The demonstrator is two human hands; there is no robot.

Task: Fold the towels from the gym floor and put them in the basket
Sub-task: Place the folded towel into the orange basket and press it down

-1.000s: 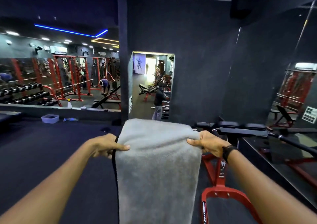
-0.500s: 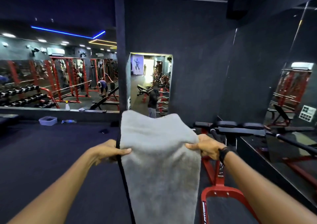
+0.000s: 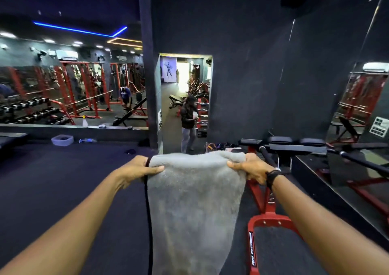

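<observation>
The left hand (image 3: 136, 170) pinches the upper left corner of one grey towel (image 3: 193, 207), thumb lying across the near face and the other fingers curled behind the cloth. The right hand (image 3: 250, 168) pinches the upper right corner the same way, thumb on the near side, with a dark band (image 3: 272, 176) round its wrist. Between the two hands the top edge of the towel bows slightly upward, and the rest hangs straight down in the air above the dark gym floor (image 3: 52, 190), running out of the bottom of the view. A black edging strip (image 3: 148, 222) runs down the towel's left side.

Just right of the towel stands one red-framed machine (image 3: 267, 222) with black pads and a black bar (image 3: 357, 161) reaching to the right. Beyond the towel, a mirror-like opening in the dark wall shows one person (image 3: 188, 125) standing. Well left of the towel, by the far ledge, sit one pale tub (image 3: 62, 140) and one blue object (image 3: 87, 141) on the floor; on the ledge above them stands one spray bottle (image 3: 84, 122). Further left, two rows of dumbbells (image 3: 25, 111) show on a rack.
</observation>
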